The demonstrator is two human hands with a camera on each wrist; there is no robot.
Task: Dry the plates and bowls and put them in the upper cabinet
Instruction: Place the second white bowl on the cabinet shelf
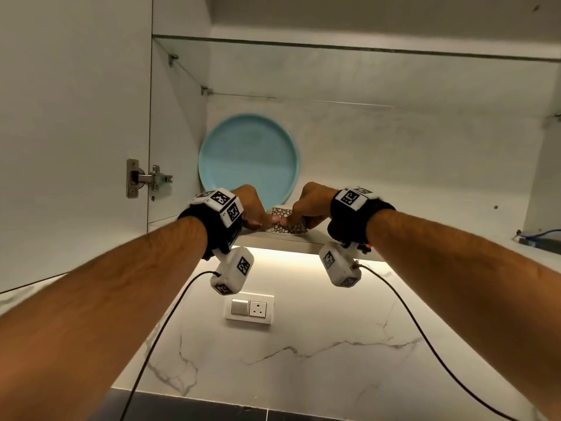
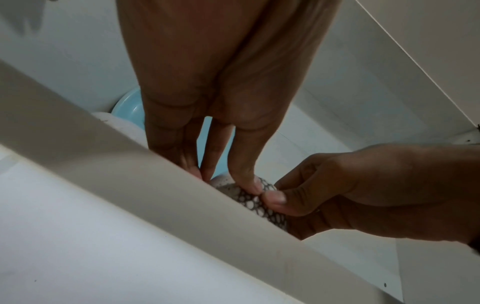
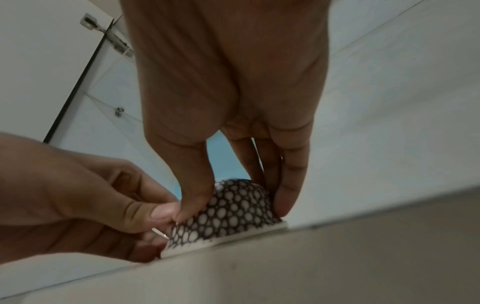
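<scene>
A small bowl (image 1: 287, 222) with a black-and-white net pattern sits upside down on the bottom shelf (image 1: 315, 243) of the open upper cabinet, near its front edge. My left hand (image 1: 258, 212) holds its left side, thumb and fingers curled against it. My right hand (image 1: 303, 208) grips its right side, thumb on the near face and fingers round the far side. The two thumbs meet on the bowl (image 3: 228, 209) in the right wrist view. Behind it a light blue plate (image 1: 249, 159) leans upright against the cabinet's back wall. In the left wrist view the shelf edge hides most of the bowl (image 2: 255, 202).
The cabinet door (image 1: 73, 132) stands open at the left on its hinge (image 1: 148, 178). A glass shelf (image 1: 349, 48) spans the cabinet above. A blue cable (image 1: 538, 233) lies at the shelf's far right. Below is a marble backsplash with a switch and socket plate (image 1: 249, 309).
</scene>
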